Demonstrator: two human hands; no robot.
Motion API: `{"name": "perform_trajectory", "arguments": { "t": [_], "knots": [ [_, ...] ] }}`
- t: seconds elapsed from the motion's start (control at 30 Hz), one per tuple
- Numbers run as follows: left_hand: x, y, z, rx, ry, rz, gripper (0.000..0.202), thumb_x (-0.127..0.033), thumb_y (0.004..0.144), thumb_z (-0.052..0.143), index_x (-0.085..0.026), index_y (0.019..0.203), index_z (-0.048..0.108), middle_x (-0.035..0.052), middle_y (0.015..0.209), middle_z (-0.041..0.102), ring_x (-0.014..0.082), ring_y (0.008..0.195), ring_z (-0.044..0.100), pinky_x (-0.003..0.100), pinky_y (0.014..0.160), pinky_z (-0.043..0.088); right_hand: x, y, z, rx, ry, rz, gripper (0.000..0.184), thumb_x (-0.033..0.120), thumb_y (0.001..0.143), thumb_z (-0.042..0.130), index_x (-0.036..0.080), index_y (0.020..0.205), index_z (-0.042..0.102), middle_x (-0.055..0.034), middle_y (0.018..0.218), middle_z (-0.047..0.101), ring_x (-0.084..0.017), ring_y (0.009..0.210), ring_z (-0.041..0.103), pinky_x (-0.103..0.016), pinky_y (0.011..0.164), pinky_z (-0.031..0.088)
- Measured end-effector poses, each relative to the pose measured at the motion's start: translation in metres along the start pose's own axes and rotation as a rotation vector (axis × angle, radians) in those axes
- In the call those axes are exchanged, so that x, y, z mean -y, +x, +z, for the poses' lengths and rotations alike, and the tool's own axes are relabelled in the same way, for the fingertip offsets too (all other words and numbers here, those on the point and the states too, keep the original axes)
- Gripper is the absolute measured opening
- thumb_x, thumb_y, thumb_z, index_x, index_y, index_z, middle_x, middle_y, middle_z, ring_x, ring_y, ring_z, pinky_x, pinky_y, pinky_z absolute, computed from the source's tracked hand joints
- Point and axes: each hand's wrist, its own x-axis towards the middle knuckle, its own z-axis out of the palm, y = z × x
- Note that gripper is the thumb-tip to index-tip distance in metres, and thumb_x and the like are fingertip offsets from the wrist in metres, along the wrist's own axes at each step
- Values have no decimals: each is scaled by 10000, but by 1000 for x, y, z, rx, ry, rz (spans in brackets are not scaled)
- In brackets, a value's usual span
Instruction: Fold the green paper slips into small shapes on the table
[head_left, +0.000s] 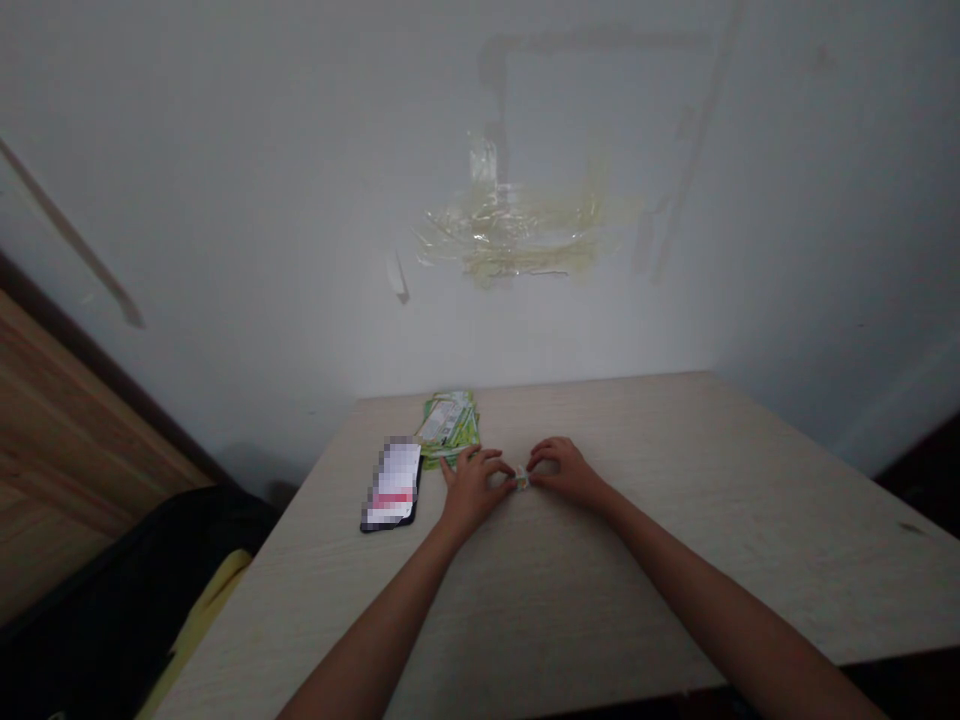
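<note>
A tiny whitish piece with orange and green marks (pixel 523 481) is between my two hands, low over the middle of the table; its kind is too small to make out. My left hand (pixel 472 488) pinches its left side between thumb and forefinger, the other fingers curled loosely. From the other side my right hand (pixel 570 474) closes thumb and fingertips at its right edge. Just behind my left hand lies a loose stack of green and white printed packets (pixel 451 425), partly covered by my fingers.
A phone (pixel 394 485) with its screen lit and blurred lies left of my left hand. The pale wooden table (pixel 637 600) meets a wall patched with clear tape (pixel 517 235). Beyond the table's left edge are dark and yellow cloth (pixel 202 610) and a wooden panel (pixel 52 420).
</note>
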Motion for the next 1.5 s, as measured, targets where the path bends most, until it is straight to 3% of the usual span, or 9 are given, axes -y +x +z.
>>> {"name": "perform_trajectory", "arguments": {
  "t": [0.13,0.53,0.77,1.1,1.5],
  "knots": [
    [-3,-1,-2,21,23,-19,182,-435,770,686,-371,938,705,-19,1278,609,305,1318,349,710,1063,22,1,-1,0,13,-18,4,176,316,711,753,267,880,745,-53,1046,659,-236,1063,552,-407,978,372],
    [2,-3,1,16,116,4,180,-492,844,583,-386,844,728,-54,1295,600,301,1324,345,743,1042,-20,-2,-1,2,-2,-19,-5,88,312,745,743,270,820,764,-53,1008,660,-218,1019,565,-385,949,401],
    [-3,-5,1,-13,75,-22,117,-438,795,665,-373,869,727,-32,1300,589,304,1327,335,720,1058,6,0,1,5,-50,-38,14,61,257,752,728,249,805,756,-48,951,668,-203,961,578,-363,917,415],
    [1,-6,5,-49,98,13,84,-430,786,675,-355,802,709,-67,1311,586,304,1308,368,746,1036,63,-6,0,6,-81,-65,-84,51,277,718,774,256,762,758,-44,894,662,-213,960,564,-367,897,426],
    [-5,-9,1,-22,158,9,122,-460,817,628,-390,876,708,-85,1403,515,318,1339,337,758,1040,34,-5,-2,5,-85,-183,-171,78,247,726,771,276,798,767,-50,939,652,-223,1019,538,-358,894,438]
  ]
}}
